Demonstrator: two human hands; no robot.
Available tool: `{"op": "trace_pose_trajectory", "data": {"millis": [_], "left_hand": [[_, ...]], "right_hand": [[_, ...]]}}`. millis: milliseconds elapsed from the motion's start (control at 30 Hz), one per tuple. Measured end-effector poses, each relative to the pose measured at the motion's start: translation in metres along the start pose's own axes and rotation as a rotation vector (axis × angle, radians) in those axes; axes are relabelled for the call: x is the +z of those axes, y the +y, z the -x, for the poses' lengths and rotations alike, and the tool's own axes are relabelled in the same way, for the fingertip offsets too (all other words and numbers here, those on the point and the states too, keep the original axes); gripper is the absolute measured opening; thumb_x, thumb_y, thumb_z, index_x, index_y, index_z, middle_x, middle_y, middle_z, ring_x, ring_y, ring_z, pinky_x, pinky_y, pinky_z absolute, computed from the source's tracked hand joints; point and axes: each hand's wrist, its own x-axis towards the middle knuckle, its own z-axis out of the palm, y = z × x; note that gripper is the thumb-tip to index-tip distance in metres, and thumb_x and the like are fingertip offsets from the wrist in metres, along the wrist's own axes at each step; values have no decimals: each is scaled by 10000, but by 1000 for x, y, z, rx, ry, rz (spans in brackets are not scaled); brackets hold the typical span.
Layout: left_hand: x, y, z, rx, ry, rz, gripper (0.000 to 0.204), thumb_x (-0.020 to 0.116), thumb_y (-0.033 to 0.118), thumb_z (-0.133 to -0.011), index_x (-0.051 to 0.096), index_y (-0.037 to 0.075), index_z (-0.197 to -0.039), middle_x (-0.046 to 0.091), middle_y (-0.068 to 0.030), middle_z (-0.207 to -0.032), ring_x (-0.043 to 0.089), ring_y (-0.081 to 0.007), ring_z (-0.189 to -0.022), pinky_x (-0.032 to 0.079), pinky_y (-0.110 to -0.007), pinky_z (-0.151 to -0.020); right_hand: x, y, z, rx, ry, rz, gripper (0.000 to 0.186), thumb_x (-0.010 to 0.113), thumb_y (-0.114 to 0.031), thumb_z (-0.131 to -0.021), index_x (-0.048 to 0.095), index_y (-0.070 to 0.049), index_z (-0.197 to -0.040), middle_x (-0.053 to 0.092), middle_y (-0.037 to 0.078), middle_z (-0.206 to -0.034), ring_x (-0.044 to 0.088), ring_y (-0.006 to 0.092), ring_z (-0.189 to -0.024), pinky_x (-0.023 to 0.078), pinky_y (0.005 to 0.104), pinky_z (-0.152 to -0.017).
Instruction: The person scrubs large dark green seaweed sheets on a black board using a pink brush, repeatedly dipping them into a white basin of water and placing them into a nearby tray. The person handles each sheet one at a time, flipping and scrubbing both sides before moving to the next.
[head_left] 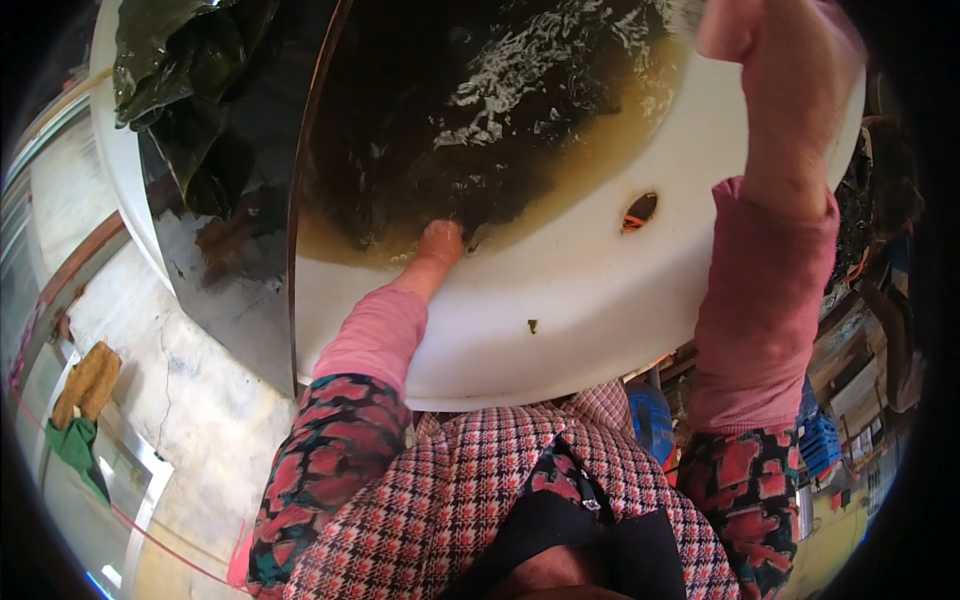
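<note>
1. The white tub (480,355) curves around in front of the person, its near edge just beside the checked garment (470,470).
2. Murky brown water (390,120) lies inside it, spreading from the tub's far side toward the near edge; ripples catch the light in its upper part, and a pale strip of bare wall shows between water and rim.
3. The left hand (442,240) reaches over the near edge, its fingers hidden at the waterline; whether they grasp anything cannot be told.
4. The right hand (735,30) stretches toward the far right part of the tub, blurred and cut off by the picture's upper limit; its grip cannot be told either.
5. Pink cuffs (375,335) cover both forearms above patterned sleeves.
6. A thin, dark-edged divider (299,250) stands along the water's left side.
7. Left of that divider, glossy dark green sheets (190,70) hang in folds at the tub's far left edge.
8. A small green scrap (533,326) sticks to the white wall by the near edge, with an oval hole (641,211) farther right.
</note>
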Motion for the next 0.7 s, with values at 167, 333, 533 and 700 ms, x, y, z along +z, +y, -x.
{"op": "trace_pose_trajectory", "data": {"millis": [167, 333, 533, 700], "left_hand": [[-111, 46, 68, 280, 341, 388, 154, 638, 109, -846, 694, 7, -946, 674, -164, -895, 640, -298, -825, 507, -352, -751], [-231, 74, 180, 437, 621, 703, 204, 645, -16, -817, 676, -14, -1019, 668, -105, -857, 613, -165, -751, 480, -263, -696], [-331, 44, 265, 404, 983, 1505, 189, 590, 29, -879, 642, 76, -1056, 667, -17, -935, 626, -132, -785, 481, -288, -552], [-370, -24, 210, 32, 1186, 1858, 259, 637, 317, -940, 610, 111, -1095, 650, -20, -897, 606, -162, -736, 406, -319, -481]], "right_hand": [[-13, 27, -13, 154, -70, -306, 630, 766, -86, -767, 473, 86, -1297, 662, 156, -1000, 656, 159, -847, 536, 257, -712], [-2, 49, -14, 112, 36, -317, 628, 769, -54, -753, 474, 84, -1290, 654, 136, -1011, 643, 162, -864, 524, 264, -735], [-9, 57, -20, 183, 6, -35, 711, 836, -248, -721, 505, 23, -1289, 669, 145, -1039, 661, 165, -872, 532, 272, -768], [-11, 69, -24, 203, 26, -24, 742, 854, -280, -687, 520, 6, -1283, 672, 148, -1045, 667, 172, -872, 542, 289, -770]]}}
